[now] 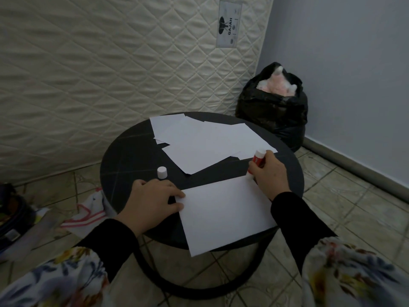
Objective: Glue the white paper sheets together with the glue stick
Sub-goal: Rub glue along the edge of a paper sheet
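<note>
Black Sleeves Under Floral Cloth

Two bare hands showed, the left hand point(152, 199) and the right hand point(269, 173), with no rings, watch or gloves visible on either. Behind the fingers of each, past the wrist, a plain black sleeve point(110, 242) began, close-fitting and long, ending in a straight cuff with no buttons or trim that could be seen. The other black sleeve point(296, 227) matched it. Farther back from the fingers, near the bottom corners, a looser floral garment point(66, 275) covered both arms: pale cloth printed with blue-grey, yellow and reddish flowers, blurred at the edges, so the pattern's finer detail could not be made out
</note>
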